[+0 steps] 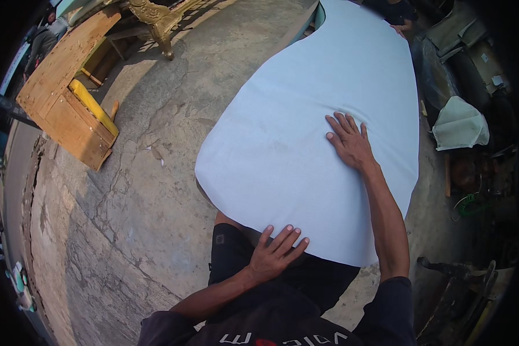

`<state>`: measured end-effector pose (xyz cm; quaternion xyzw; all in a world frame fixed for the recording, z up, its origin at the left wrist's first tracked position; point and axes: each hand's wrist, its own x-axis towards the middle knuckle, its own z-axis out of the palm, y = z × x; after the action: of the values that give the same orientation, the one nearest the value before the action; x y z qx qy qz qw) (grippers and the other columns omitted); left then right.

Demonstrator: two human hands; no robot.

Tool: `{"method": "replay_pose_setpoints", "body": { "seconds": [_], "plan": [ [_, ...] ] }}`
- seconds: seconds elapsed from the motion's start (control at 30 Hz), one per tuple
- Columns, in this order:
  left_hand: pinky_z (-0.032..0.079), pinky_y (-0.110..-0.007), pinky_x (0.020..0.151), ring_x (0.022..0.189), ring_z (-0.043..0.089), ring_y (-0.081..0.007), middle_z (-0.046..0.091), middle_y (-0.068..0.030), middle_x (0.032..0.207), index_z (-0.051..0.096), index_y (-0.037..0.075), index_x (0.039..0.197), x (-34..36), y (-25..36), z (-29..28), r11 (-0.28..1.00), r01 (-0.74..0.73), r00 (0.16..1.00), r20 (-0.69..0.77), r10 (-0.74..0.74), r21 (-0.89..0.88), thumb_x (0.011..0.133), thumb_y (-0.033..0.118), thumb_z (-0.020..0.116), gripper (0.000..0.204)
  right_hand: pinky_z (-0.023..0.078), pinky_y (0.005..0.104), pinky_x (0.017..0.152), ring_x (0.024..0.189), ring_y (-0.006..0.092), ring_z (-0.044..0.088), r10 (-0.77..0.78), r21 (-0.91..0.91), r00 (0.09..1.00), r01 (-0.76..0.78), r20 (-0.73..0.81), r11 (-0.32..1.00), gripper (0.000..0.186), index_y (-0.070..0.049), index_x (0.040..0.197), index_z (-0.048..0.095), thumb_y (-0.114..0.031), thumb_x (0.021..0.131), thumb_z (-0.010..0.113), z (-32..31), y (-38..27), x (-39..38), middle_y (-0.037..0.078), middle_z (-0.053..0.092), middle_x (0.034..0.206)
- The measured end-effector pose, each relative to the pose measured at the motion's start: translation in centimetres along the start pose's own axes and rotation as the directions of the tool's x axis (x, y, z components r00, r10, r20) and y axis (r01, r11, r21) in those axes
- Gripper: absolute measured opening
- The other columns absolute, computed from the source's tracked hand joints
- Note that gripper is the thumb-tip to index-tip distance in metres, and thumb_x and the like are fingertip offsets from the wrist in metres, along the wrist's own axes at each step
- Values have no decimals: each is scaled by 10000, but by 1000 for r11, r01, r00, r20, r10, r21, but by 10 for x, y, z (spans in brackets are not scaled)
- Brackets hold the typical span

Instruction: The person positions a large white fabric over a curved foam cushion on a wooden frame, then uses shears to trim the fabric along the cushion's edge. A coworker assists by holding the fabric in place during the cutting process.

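Note:
A large pale blue-white sheet of fabric [282,155] lies spread before me over a wide surface and hangs down at its near edge. My right hand [350,141] rests palm down on the sheet right of its middle, fingers spread, with small wrinkles around the fingertips. At the near edge, my left hand [275,254] lays its outstretched fingers over the border of the cloth. Neither hand grips anything. What supports the fabric is mostly hidden beneath it; a greenish edge shows at the far left corner.
Another person's hand [399,29] touches the far right edge of the sheet. To the left stands a wooden furniture frame [69,109] with a yellow strip, near an ornate gold carved leg [160,26]. A white cloth [460,124] lies among clutter on the right. The concrete floor [150,202] is cracked.

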<state>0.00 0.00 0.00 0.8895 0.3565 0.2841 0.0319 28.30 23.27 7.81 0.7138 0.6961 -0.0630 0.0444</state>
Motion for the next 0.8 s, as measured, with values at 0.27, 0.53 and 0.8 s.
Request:
{"method": "replay_pose_setpoints", "body": {
  "seconds": [0.27, 0.53, 0.8],
  "plan": [
    [144, -608, 1252, 1481, 409, -216, 507, -57, 1526, 557, 247, 1489, 6, 3, -15, 999, 27, 992, 123, -23, -27, 991, 201, 590, 501, 105, 602, 1287, 1605, 239, 158, 25, -22, 997, -26, -72, 999, 624, -349, 1624, 345, -626, 1066, 296, -2, 34, 92, -6, 262, 1719],
    [161, -639, 1240, 1538, 310, -247, 408, -59, 1622, 476, 279, 1546, 23, -23, -30, 994, 111, 962, 248, -114, 27, 884, 349, 775, 730, 163, 561, 1286, 1566, 293, 280, -181, -18, 956, 181, -233, 983, 528, -162, 1552, 478, -431, 1099, 436, -14, -25, 28, 105, 390, 1653],
    [192, -620, 1229, 1537, 313, -250, 409, -41, 1632, 493, 297, 1537, 22, -36, -26, 988, 33, 978, 198, -63, 151, 863, 357, 789, 739, 111, 539, 1314, 1594, 220, 193, -427, -43, 904, 426, -19, 904, 617, -342, 1601, 384, -625, 1053, 354, 25, -74, -91, -29, 292, 1703]
  ]
}}
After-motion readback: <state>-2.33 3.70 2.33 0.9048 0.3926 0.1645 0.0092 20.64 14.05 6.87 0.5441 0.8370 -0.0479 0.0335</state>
